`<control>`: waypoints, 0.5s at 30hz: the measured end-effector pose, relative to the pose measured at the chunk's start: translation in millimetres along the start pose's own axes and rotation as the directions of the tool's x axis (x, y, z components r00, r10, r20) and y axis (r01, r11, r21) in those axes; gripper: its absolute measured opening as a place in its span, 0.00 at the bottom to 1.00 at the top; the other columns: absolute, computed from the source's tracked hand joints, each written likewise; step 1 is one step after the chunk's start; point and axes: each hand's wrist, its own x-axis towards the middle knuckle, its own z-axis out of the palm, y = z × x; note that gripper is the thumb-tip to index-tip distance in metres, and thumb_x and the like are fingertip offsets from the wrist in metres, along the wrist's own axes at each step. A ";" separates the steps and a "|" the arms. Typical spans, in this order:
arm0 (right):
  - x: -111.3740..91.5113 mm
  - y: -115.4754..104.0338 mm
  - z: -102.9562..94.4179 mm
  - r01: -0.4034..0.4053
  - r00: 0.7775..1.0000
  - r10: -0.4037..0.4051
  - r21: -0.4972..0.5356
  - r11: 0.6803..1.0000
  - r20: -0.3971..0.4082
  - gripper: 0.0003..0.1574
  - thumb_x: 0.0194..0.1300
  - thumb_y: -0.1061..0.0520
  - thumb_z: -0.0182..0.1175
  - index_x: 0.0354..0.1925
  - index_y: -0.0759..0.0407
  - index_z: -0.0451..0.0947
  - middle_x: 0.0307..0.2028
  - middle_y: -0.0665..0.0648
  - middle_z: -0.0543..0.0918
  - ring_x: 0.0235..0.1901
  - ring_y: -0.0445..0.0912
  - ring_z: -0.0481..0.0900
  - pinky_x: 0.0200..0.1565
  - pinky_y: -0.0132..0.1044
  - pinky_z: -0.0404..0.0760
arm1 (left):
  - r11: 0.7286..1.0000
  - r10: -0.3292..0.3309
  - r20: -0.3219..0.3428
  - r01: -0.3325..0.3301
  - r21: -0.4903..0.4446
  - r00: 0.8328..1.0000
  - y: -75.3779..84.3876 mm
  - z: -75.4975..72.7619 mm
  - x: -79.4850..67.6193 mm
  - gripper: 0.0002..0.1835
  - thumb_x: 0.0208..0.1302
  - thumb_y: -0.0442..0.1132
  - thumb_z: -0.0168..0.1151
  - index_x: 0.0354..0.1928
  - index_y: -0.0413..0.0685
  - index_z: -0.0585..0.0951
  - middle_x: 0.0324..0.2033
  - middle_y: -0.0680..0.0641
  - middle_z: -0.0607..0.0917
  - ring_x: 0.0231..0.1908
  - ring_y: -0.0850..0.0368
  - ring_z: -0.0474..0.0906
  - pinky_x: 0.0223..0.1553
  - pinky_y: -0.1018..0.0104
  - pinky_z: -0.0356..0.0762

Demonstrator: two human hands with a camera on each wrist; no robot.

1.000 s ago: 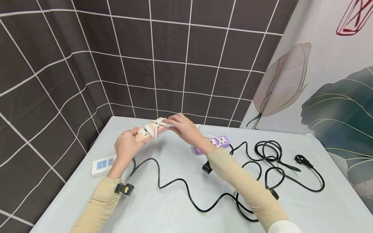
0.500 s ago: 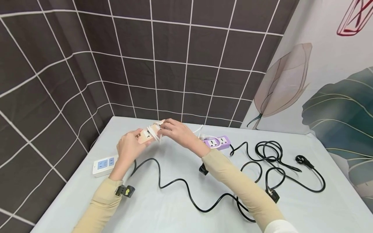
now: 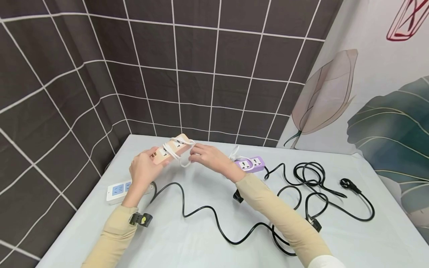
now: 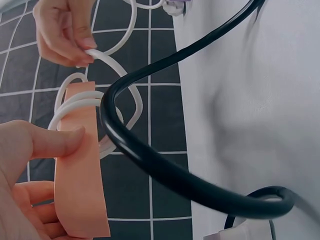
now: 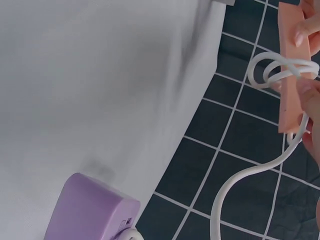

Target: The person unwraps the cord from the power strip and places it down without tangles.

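Observation:
In the head view my left hand (image 3: 144, 169) grips the left end of a peach-coloured power strip (image 3: 160, 160), lifted above the table and tilted up to the right. The thumb lies on one face of the strip (image 4: 82, 185) in the left wrist view, with fingers behind. White cord (image 3: 171, 152) loops around the strip's middle and far end. Just right of the strip, my right hand (image 3: 211, 160) pinches the cord (image 4: 112, 62) between thumb and fingers, as the left wrist view shows. From there the cord (image 5: 240, 175) runs towards the purple power strip (image 3: 249, 163).
A white power strip (image 3: 117, 189) with blue sockets lies beneath my left forearm. Its black cable (image 3: 218, 223) snakes across the table. Coiled black cable (image 3: 310, 173) and black plugs, one at the far right (image 3: 348, 184), lie on the right. Dark gridded cloth (image 3: 194, 89) hangs behind.
My right hand has moved off the strip's right end, right and slightly down, drawing cord with it. The strip's far sockets now show. My left hand keeps its grip.

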 end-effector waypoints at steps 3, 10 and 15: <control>-1.8 1.7 0.2 -0.044 0.998 0.045 -0.015 0.999 0.032 0.11 0.59 0.62 0.63 0.40 0.48 0.83 0.42 0.47 0.81 0.47 0.41 0.76 0.48 0.27 0.78 | 1.000 0.001 -0.022 -0.001 -0.009 1.000 0.3 -0.7 -0.1 0.34 0.49 0.49 0.73 0.60 0.48 0.77 0.48 0.37 0.84 0.40 0.39 0.79 0.35 0.49 0.73; -4.6 5.8 7.8 -0.166 0.986 0.166 0.001 0.986 0.017 0.07 0.60 0.59 0.64 0.38 0.51 0.85 0.39 0.48 0.83 0.43 0.41 0.77 0.44 0.26 0.79 | 1.000 0.008 -0.040 -0.008 -0.014 0.999 2.2 -2.9 -1.3 0.33 0.50 0.48 0.73 0.60 0.47 0.77 0.49 0.36 0.83 0.40 0.39 0.79 0.34 0.49 0.72; -6.9 8.7 13.3 -0.259 0.965 0.262 0.071 0.963 -0.029 0.04 0.62 0.58 0.64 0.35 0.53 0.85 0.37 0.49 0.83 0.40 0.42 0.77 0.42 0.29 0.80 | 1.000 0.027 -0.033 -0.027 -0.015 0.999 2.6 -3.4 -3.3 0.34 0.50 0.48 0.73 0.60 0.47 0.77 0.49 0.36 0.83 0.40 0.40 0.79 0.35 0.49 0.72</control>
